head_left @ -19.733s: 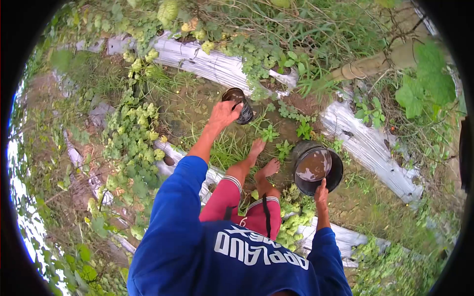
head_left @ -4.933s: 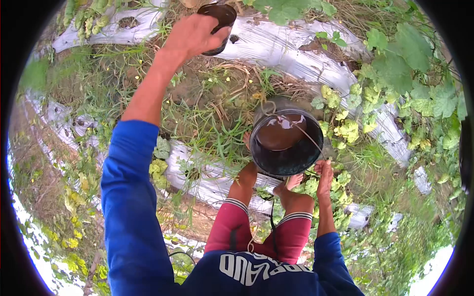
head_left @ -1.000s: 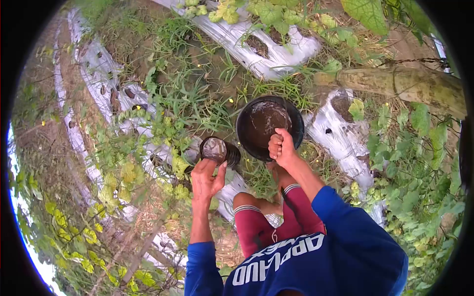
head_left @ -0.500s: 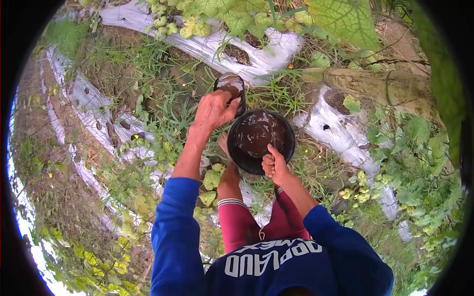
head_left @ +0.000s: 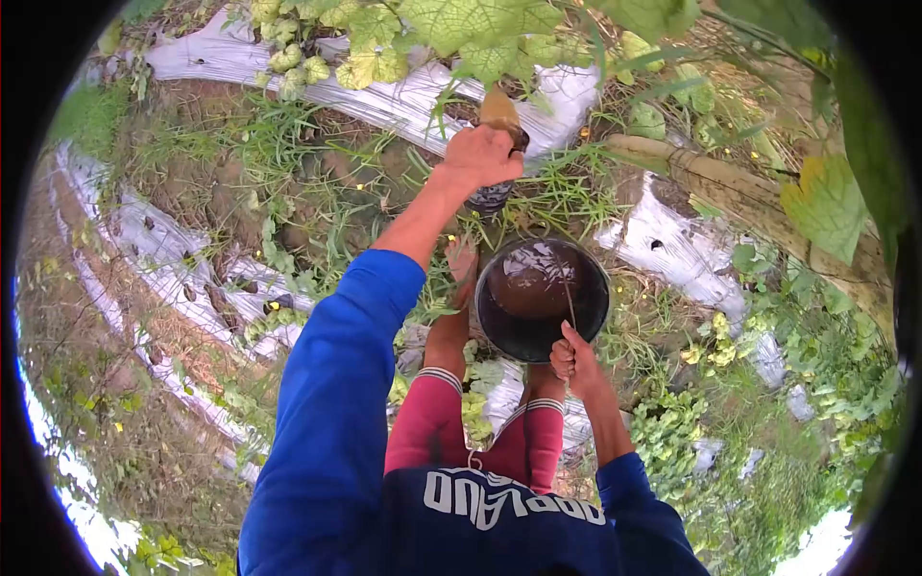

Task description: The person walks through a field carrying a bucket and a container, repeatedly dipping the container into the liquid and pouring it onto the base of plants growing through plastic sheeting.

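A small dark container [head_left: 492, 198] is gripped at its rim by my left hand [head_left: 480, 158], and it is tilted away from me. Brown liquid [head_left: 499, 108] spills from its far side over the silvery plastic sheet. A black bucket [head_left: 499, 331] of brown, shiny water [head_left: 528, 280] hangs in front of my legs. My right hand [head_left: 574, 363] is closed around the bucket's thin handle [head_left: 570, 300] near the rim. One bare foot [head_left: 462, 257] shows left of the bucket.
Silvery plastic sheeting with holes [head_left: 384, 101] runs across the ground ahead, with more strips at left and right. A thick bamboo pole [head_left: 740, 197] slants in from the right. Large leaves [head_left: 480, 24] overhang the top, and grass and vines cover the soil.
My left hand has moved forward and right with the small container, which has gone from upright to tilted, with liquid now pouring out. The bucket and my right hand sit slightly lower and further right.
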